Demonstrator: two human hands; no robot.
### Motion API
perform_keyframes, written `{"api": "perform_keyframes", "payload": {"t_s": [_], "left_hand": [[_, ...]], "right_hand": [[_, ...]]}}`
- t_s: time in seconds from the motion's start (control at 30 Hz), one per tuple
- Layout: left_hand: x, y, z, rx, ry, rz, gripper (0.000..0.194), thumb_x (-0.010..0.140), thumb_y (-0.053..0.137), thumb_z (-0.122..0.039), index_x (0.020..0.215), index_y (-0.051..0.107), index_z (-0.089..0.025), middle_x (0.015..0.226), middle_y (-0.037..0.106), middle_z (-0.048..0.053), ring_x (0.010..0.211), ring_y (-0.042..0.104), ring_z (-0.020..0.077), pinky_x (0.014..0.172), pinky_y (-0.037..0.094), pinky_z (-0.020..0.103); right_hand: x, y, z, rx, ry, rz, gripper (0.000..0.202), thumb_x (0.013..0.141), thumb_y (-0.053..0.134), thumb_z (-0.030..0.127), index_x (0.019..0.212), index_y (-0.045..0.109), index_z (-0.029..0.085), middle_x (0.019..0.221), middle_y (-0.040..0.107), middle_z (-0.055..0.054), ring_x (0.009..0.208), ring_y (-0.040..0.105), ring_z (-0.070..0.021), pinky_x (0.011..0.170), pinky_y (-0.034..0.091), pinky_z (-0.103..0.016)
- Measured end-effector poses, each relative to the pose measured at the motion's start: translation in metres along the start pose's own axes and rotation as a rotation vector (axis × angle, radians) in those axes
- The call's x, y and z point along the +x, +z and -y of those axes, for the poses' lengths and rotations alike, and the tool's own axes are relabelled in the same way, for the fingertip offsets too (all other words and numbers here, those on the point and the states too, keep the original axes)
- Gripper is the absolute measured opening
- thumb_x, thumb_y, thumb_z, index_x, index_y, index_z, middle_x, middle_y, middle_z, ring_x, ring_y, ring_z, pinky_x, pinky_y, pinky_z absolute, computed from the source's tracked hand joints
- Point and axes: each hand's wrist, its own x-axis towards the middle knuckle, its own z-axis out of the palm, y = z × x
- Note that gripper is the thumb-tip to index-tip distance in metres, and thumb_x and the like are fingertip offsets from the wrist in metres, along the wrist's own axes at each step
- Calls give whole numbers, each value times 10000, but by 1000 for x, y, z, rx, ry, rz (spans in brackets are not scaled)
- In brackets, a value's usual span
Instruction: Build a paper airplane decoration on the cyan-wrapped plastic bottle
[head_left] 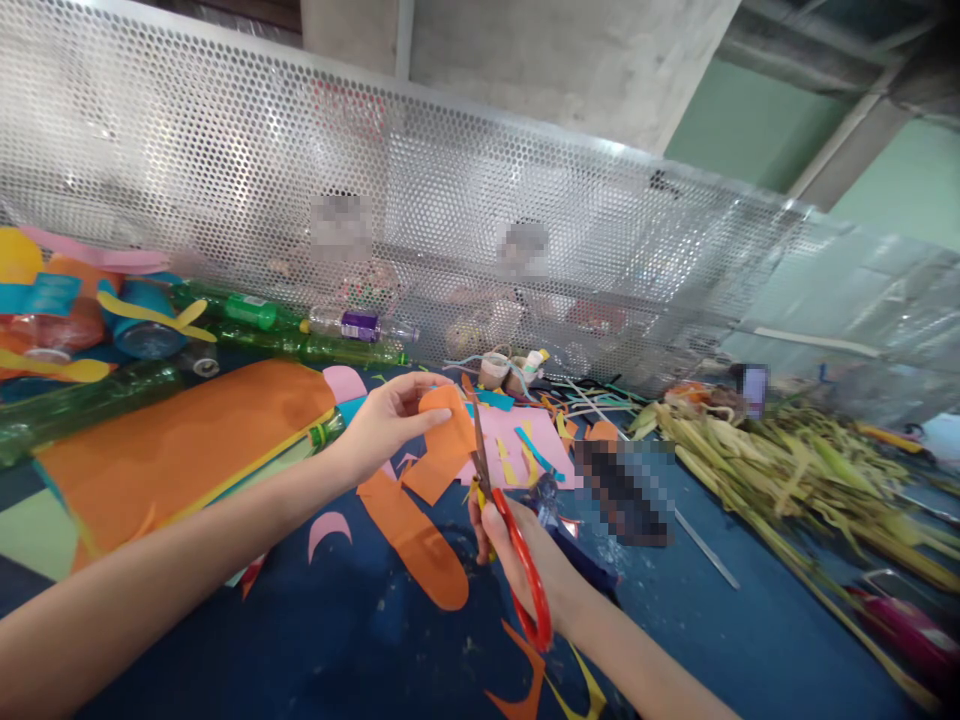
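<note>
Scraps of orange paper (517, 690) and a yellow sliver lie nearest on the dark blue bench (360, 630). Just above them the right hand (525, 550) is closed around the red handles of a pair of scissors (510, 530), the blades pointing up and away from the person. The blade tips meet the lower right edge of an orange paper piece (442, 440), which is held clear of the bench. The left hand (386, 420) pinches that piece at its upper left corner, thumb on the near face, fingers behind. The two hands are apart, the paper and the blades between them; the left is higher and further out.

Under the held piece an oval orange cut-out (420, 545) lies flat, with a pink crescent (326, 530) to its left. A large orange sheet (180, 440) covers the bench on the left. Beyond the scissors lies a pink sheet (547, 440) strewn with yellow and blue strips. Dried plant stalks (795, 470) are heaped to the right. Green plastic bottles (300, 345) lie along the far edge, against a perforated metal screen (450, 170).
</note>
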Motion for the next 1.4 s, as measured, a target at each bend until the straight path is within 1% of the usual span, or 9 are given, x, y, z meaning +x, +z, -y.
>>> {"api": "perform_keyframes", "payload": {"t_s": [0.17, 0.33, 0.53, 0.63, 0.8, 1.0, 1.23, 1.4], "left_hand": [[1, 0, 0, -3, -7, -6, 292, 711, 701, -223, 983, 597, -193, 954, 664, 18, 856, 617, 152, 779, 486, 279], [1, -1, 0, 5, 2, -3, 302, 711, 699, -221, 993, 597, -185, 946, 667, 25, 859, 617, 157, 791, 481, 290], [-1, -1, 0, -21, -17, 0, 307, 718, 699, -212, 1007, 595, -195, 936, 666, 13, 853, 611, 142, 785, 480, 271], [0, -1, -1, -25, -31, -9, 317, 713, 699, -216, 1011, 593, -191, 947, 667, 21, 860, 615, 151, 796, 478, 284], [0, 0, -2, -42, -43, -34, 317, 698, 708, -216, 995, 603, -182, 931, 676, 28, 838, 622, 152, 786, 478, 284], [0, 0, -1, -72, -69, -41, 316, 696, 713, -213, 992, 606, -191, 897, 677, 12, 805, 622, 142, 759, 480, 269], [0, 1, 0, -103, -89, -44, 303, 704, 708, -200, 987, 602, -184, 881, 673, 8, 786, 617, 127, 743, 478, 253], [0, 2, 0, -105, -104, -59, 301, 704, 711, -208, 984, 604, -181, 894, 670, 14, 796, 614, 129, 753, 475, 259]], "right_hand": [[0, -1, 3, -24, 12, -1, 482, 920, 205, 547, 717, 451, 185, 602, 465, 1, 555, 455, -132, 553, 386, -264], [-1, -1, -3, -47, 10, -26, 481, 919, 226, 543, 656, 420, 190, 575, 454, 8, 526, 443, -119, 519, 359, -245], [-1, 1, -9, -42, -3, -47, 470, 924, 234, 526, 627, 392, 198, 517, 413, 27, 487, 422, -112, 481, 332, -233], [-2, 2, -9, -28, 6, -54, 459, 923, 235, 525, 642, 396, 201, 507, 403, 33, 469, 409, -109, 465, 322, -232], [-2, 2, -5, -35, 30, -93, 480, 904, 253, 558, 602, 376, 206, 494, 389, 34, 446, 387, -103, 431, 302, -228], [-2, 1, -1, -57, 33, -102, 507, 895, 257, 576, 560, 361, 211, 443, 349, 42, 422, 375, -104, 415, 287, -224], [-1, 1, -5, -94, 19, -96, 508, 894, 261, 579, 550, 348, 215, 429, 347, 40, 426, 387, -111, 415, 279, -226], [-1, 0, -3, -105, 5, -118, 507, 895, 265, 568, 537, 341, 218, 419, 343, 42, 426, 384, -109, 413, 281, -226]]}}
